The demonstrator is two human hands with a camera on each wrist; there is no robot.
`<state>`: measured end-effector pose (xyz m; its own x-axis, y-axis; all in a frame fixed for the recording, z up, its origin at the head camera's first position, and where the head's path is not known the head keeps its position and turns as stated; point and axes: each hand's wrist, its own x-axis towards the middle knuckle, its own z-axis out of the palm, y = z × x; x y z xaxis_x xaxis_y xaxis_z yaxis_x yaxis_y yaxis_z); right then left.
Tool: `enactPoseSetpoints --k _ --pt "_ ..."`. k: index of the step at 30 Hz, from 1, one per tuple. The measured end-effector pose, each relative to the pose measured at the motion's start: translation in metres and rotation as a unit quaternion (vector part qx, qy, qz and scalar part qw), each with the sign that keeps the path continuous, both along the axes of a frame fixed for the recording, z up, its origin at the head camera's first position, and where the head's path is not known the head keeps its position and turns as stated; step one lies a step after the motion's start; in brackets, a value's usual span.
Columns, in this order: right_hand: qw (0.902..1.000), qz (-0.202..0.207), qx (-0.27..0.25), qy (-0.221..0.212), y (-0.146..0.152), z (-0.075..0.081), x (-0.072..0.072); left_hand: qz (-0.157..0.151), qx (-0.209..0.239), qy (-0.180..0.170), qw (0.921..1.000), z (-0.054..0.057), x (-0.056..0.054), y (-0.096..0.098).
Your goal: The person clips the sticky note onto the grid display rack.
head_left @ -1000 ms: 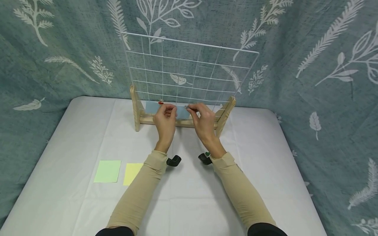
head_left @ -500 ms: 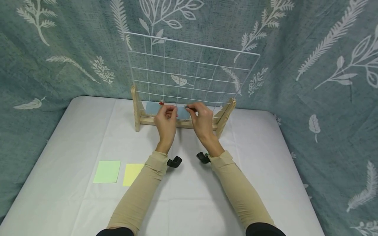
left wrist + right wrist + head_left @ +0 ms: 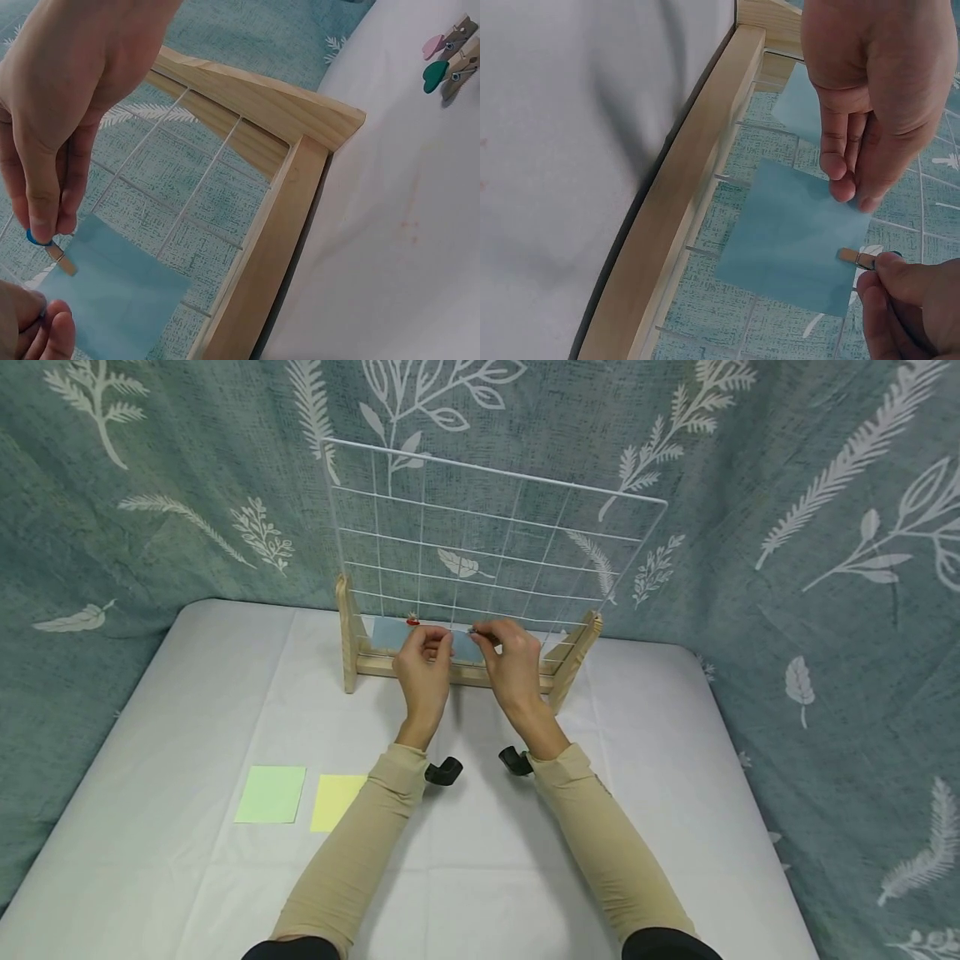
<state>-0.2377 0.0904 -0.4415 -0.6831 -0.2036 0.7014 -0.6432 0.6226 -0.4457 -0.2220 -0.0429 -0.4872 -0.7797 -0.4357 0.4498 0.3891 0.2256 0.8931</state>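
pinching a small blue-topped wooden clothespin (image 3: 849, 256) on a square blue paper (image 3: 795, 236) with the right hand (image 3: 514, 667). gripping that paper farther left with the left hand (image 3: 423, 670).

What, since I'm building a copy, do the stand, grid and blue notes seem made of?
Stand: probably pale wood, matte; grain shows. Grid: likely metal wire, white-coated, judging by thin, straight bars. Blue notes: apparently matte paper, thin, crisp-edged.
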Motion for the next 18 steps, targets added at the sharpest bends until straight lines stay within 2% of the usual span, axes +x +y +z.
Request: enactPoseSetpoints --k 7,18 --pt "0.9999 0.011 -0.002 -0.006 0.0033 -0.0012 0.0015 0.005 -0.002 0.004 1.0 0.0012 0.0015 0.0006" --pt "0.9998 0.009 -0.013 -0.009 0.0098 -0.0077 0.0092 0.023 -0.002 -0.021 0.9995 0.0003 0.0047 -0.001"
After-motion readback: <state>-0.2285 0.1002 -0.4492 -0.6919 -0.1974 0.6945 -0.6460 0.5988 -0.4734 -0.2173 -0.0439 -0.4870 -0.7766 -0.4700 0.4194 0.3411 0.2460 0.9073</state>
